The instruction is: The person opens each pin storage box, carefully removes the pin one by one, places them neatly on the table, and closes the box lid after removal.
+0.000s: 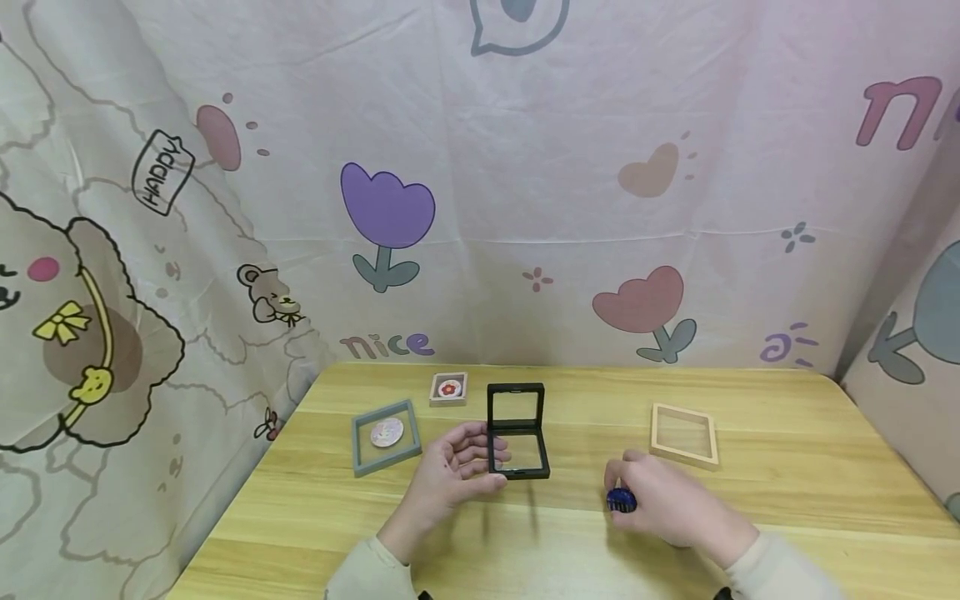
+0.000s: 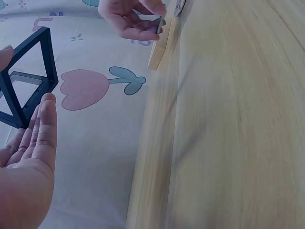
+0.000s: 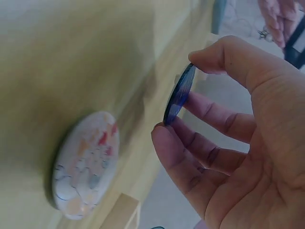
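A black hinged display frame stands opened out, one clear-windowed half upright and the other lying toward me. My left hand holds it above the table from the left side, between thumb and fingers, as the left wrist view also shows. To the right, my right hand pinches a thin, glossy dark blue disc on edge between thumb and fingertips. On the table beneath that hand lies a white round disc with a coloured pattern, almost wholly hidden in the head view.
At the left lies a grey square frame around a pale patterned disc. Behind it sits a small pale frame with a red-flower disc. A light wooden frame lies beyond my right hand. Printed cloth hangs behind the table.
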`<state>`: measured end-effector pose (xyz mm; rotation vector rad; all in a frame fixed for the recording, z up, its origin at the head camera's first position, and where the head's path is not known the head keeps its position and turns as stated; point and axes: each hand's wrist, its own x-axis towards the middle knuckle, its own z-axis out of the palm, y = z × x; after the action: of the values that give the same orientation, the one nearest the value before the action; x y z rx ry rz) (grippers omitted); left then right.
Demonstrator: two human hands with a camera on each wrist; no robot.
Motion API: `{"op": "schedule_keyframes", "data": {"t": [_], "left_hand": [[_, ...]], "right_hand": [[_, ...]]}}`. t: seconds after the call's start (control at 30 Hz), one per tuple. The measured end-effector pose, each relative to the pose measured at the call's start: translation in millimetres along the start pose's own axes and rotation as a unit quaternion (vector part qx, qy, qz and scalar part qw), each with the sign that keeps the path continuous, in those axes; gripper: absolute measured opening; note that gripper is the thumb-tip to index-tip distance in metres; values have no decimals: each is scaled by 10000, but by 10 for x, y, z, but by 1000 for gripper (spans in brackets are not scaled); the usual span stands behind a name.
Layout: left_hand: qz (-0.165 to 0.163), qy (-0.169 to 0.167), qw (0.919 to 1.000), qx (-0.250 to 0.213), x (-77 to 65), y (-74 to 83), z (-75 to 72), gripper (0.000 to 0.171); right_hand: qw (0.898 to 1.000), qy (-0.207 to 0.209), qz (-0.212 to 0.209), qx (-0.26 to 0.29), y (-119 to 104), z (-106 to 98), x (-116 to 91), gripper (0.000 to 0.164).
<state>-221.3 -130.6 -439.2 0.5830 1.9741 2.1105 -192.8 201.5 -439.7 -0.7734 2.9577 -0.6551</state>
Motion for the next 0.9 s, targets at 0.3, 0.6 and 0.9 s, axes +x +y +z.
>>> {"op": "schedule_keyframes", "data": {"t": [0.3,0.6,0.9], "left_hand": [[11,-52,10000,-33,6,1,17,74],[96,-92,9999,-91,9,-8,27,73],[41,-113,9999,-123,5,-15,29,73]], "right_hand": [[9999,-37,-131,-59,10,131,-15,27],[9991,57,-40,-420,-22,169,-34,26],[9968,188,-71,-774,-47,195,-48,26]]}}
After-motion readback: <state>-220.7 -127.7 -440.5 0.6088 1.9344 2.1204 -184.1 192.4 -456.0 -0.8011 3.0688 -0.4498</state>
